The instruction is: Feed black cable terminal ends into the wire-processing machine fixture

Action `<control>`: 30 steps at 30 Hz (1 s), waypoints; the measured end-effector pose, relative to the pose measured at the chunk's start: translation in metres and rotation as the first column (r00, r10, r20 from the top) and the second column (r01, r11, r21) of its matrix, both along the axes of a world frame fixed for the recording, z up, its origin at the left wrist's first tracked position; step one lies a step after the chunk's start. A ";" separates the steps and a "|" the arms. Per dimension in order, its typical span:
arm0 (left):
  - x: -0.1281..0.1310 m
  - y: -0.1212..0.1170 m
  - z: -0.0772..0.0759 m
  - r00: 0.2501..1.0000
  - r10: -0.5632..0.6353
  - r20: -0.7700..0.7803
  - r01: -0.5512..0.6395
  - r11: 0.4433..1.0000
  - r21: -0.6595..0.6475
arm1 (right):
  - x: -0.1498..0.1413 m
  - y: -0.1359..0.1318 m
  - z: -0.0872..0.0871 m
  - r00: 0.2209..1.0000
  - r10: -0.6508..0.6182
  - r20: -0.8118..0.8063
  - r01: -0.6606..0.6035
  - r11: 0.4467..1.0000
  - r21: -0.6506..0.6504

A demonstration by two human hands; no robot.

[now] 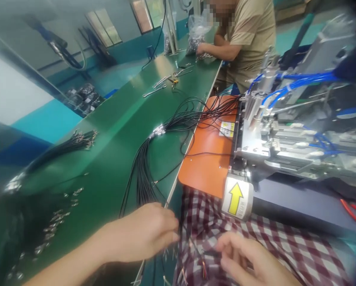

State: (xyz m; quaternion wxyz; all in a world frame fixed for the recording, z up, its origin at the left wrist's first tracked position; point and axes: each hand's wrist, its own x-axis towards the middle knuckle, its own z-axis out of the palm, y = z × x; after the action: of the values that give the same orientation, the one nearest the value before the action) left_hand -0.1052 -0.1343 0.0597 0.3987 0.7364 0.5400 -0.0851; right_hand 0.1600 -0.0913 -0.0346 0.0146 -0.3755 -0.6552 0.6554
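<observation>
My left hand (pixel 149 230) is at the table's near edge with its fingers curled together over black cables (pixel 143 172). A thin black cable with bare, orange-tinted wire ends (pixel 204 268) runs from its fingertips over my lap. My right hand (pixel 246 258) hovers above the checkered cloth on my lap, fingers bent and thumb apart, with no object visible in it. The cable bundle is gathered by a shiny silvery wrap (pixel 159 130) on the green table (pixel 115 159). From there loose strands spread across an orange plate (pixel 209 155) to the machine.
A metal machine (pixel 261 139) with blue air hoses stands on the right, bearing a yellow arrow label (pixel 235 196). More cables (pixel 61 147) and small metal terminals (pixel 55 222) lie on the left. Wrenches (pixel 154 91) lie farther back. A co-worker (pixel 249 39) handles small parts beside plastic bags (pixel 195 35).
</observation>
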 end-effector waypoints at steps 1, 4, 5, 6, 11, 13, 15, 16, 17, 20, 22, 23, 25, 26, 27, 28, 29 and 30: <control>-0.007 0.001 0.000 0.996 0.024 0.089 -0.017 0.996 -0.088 | -0.001 0.000 0.001 1.000 0.009 0.008 -0.009 1.000 0.009; -0.033 0.015 -0.013 0.931 0.263 0.253 -0.238 0.963 -0.126 | -0.006 0.004 0.010 0.997 0.047 0.065 -0.051 0.997 0.057; -0.039 0.023 -0.021 0.897 0.386 0.213 -0.398 0.917 0.014 | -0.009 0.006 0.015 0.994 0.068 0.086 -0.074 0.995 0.073; -0.044 0.032 -0.031 0.853 0.496 0.162 -0.520 0.834 0.185 | -0.011 0.008 0.019 0.990 0.090 0.106 -0.099 0.991 0.086; -0.036 0.064 -0.066 0.802 0.577 0.155 -0.590 0.724 0.358 | -0.026 0.007 0.019 0.991 0.067 0.115 -0.088 0.978 0.187; -0.025 0.065 -0.065 0.816 0.548 0.185 -0.578 0.760 0.297 | -0.038 0.003 0.011 0.994 0.067 0.089 -0.086 0.969 0.232; -0.014 0.063 -0.055 0.807 0.529 0.263 -0.582 0.788 0.202 | -0.051 0.001 0.006 0.990 0.134 0.053 -0.143 0.965 0.220; -0.008 0.060 -0.048 0.789 0.518 0.330 -0.584 0.799 0.144 | -0.057 0.001 0.006 0.981 0.192 0.022 -0.193 0.958 0.211; -0.003 0.056 -0.041 0.768 0.501 0.399 -0.574 0.815 0.081 | -0.062 0.003 0.009 0.965 0.263 -0.010 -0.255 0.944 0.211; 0.007 0.041 -0.024 0.750 0.449 0.485 -0.507 0.862 -0.014 | -0.067 0.016 0.025 0.916 0.399 -0.039 -0.363 0.867 0.342; 0.006 0.026 -0.020 0.840 0.403 0.363 -0.468 0.877 0.109 | -0.065 0.030 0.035 0.960 0.279 -0.022 -0.224 0.813 0.537; 0.004 0.017 -0.020 0.894 0.348 0.282 -0.407 0.894 0.187 | -0.063 0.037 0.038 0.975 0.220 -0.001 -0.170 0.758 0.630; -0.001 -0.001 -0.026 0.977 0.168 0.129 -0.199 0.937 0.288 | -0.064 0.050 0.037 0.967 0.231 0.108 -0.227 0.585 0.778; -0.003 -0.011 -0.031 0.994 0.068 0.086 -0.091 0.951 0.296 | -0.066 0.054 0.034 0.944 0.273 0.184 -0.300 0.489 0.819; -0.005 -0.020 -0.036 0.998 0.000 0.069 -0.021 0.955 0.296 | -0.070 0.058 0.030 0.913 0.317 0.258 -0.375 0.395 0.839; -0.006 -0.028 -0.040 0.997 -0.033 0.075 0.009 0.953 0.302 | -0.075 0.061 0.025 0.876 0.359 0.323 -0.438 0.309 0.844; -0.008 -0.036 -0.044 0.994 -0.047 0.097 0.015 0.953 0.302 | -0.080 0.063 0.020 0.842 0.391 0.373 -0.484 0.239 0.842; -0.011 -0.042 -0.046 0.990 -0.044 0.131 0.005 0.957 0.289 | -0.085 0.065 0.016 0.813 0.414 0.409 -0.514 0.182 0.838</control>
State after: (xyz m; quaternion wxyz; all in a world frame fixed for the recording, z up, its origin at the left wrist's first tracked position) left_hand -0.1160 -0.1764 0.0140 0.3220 0.7973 0.5090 0.0398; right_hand 0.0748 -0.0260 -0.0185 -0.0045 -0.1110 -0.9863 0.1216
